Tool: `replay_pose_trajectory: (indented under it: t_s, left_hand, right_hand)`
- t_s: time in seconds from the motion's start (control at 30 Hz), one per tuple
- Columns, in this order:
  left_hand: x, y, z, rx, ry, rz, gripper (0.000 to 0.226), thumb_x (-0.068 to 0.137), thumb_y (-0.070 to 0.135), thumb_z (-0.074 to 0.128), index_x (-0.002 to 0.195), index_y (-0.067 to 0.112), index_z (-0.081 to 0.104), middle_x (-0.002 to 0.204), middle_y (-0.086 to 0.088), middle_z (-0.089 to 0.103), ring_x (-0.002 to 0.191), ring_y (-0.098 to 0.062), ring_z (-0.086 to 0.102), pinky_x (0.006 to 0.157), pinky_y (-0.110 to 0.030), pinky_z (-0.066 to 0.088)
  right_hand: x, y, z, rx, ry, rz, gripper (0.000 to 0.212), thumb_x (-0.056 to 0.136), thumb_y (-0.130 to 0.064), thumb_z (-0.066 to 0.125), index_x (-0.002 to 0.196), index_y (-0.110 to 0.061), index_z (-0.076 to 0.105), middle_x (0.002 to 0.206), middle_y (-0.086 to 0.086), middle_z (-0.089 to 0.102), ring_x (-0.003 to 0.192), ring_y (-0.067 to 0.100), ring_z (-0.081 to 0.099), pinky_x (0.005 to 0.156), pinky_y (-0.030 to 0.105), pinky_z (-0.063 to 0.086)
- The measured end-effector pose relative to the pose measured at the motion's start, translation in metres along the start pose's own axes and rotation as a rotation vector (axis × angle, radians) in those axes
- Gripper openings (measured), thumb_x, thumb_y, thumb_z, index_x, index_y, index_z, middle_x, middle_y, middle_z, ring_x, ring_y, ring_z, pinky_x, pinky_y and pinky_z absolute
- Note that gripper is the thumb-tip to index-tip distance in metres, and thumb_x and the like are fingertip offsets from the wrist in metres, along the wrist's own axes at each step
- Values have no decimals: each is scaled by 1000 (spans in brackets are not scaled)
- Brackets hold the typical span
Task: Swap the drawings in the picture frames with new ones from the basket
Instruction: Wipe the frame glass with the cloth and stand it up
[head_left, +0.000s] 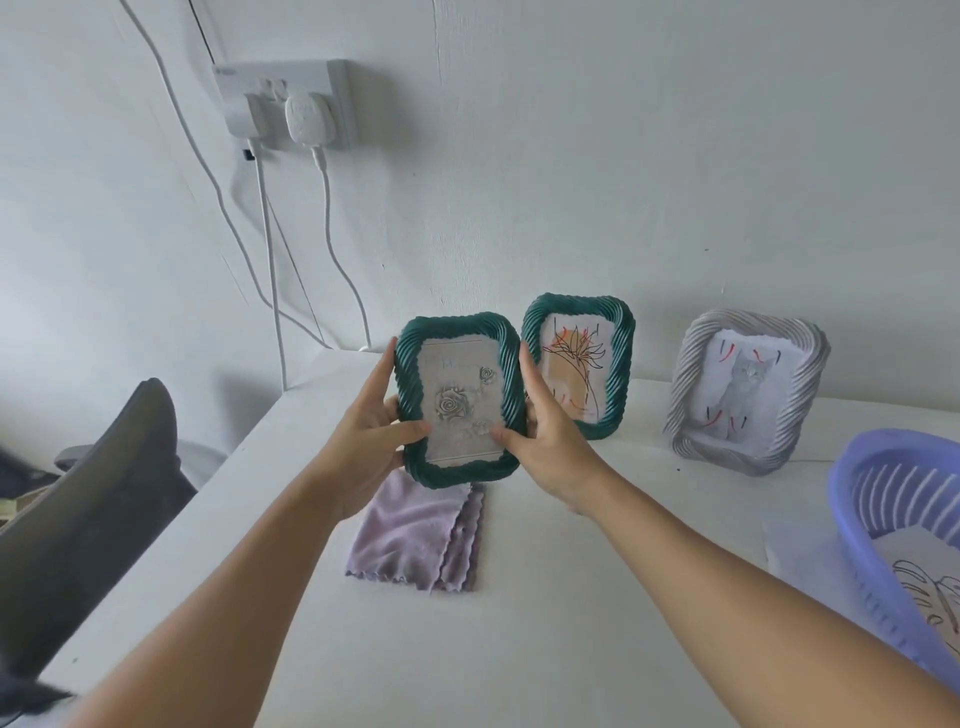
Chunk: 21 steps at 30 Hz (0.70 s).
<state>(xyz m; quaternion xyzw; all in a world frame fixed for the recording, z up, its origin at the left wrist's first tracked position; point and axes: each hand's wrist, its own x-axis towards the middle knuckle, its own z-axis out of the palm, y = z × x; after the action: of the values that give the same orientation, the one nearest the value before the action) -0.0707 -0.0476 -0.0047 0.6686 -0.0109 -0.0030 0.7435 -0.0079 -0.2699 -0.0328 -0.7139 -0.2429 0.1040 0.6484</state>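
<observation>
Green ribbed frame (458, 400) is gripped by both side edges, left hand (369, 421) and right hand (545, 426) each curled round it with a thumb on the glass, likely held up facing the person for checking the rose drawing. Below it lies a lilac cloth (415, 535); at three o'clock stand another green frame (582, 364) and a grey frame (748, 389), and at four o'clock the purple basket (852, 499) holds a fresh drawing (930, 587).

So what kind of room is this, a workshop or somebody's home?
Probably a room in a home, used as a small craft corner. A white table stands against a plain wall with a loaded wall socket; decorative picture frames stand on it beside a purple basket, and a grey chair is alongside.
</observation>
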Motion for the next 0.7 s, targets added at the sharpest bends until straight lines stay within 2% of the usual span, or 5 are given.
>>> replay_pose_trajectory:
  t_s: [0.2, 0.37, 0.47, 0.6, 0.7]
  left_hand:
    - [28, 2, -35, 49, 58, 8, 98, 95, -16, 51, 150, 61, 27, 131, -17, 64, 121, -31, 65, 88, -51, 59]
    - [56, -2, -54, 90, 88, 14, 97, 97, -15, 50, 150, 62, 25, 130, -21, 63, 123, -37, 62, 96, -63, 53]
    - [74, -6, -61, 121, 109, 12, 97, 97, -14, 50, 153, 60, 21, 130, -19, 64, 122, -37, 62, 97, -63, 53]
    - [88, -16, -68, 173, 132, 16, 97, 100, -10, 51, 153, 62, 13, 128, -7, 68, 120, -29, 65, 98, -54, 55]
    - [88, -26, -70, 242, 148, 31, 98, 102, -4, 53, 150, 67, 6, 129, 2, 69, 117, -21, 68, 96, -42, 58]
  right_hand:
    - [52, 10, 21, -42, -9, 5, 106, 96, -8, 68, 144, -75, 1, 163, -4, 35, 146, 17, 40, 117, 51, 39]
    - [90, 22, 28, -59, 1, 10, 104, 97, -8, 66, 146, -72, 0, 162, -15, 34, 144, 8, 40, 118, 47, 39]
    - [106, 30, 29, -79, 22, 22, 104, 98, -10, 66, 145, -73, -1, 162, -19, 33, 145, 6, 39, 119, 43, 38]
    - [117, 38, 31, -119, 40, 14, 103, 98, -12, 66, 146, -72, -3, 162, -25, 27, 148, 3, 31, 121, 38, 33]
    - [117, 45, 31, -163, 37, 22, 103, 99, -10, 64, 147, -71, -4, 150, -47, 25, 140, -14, 31, 120, 35, 32]
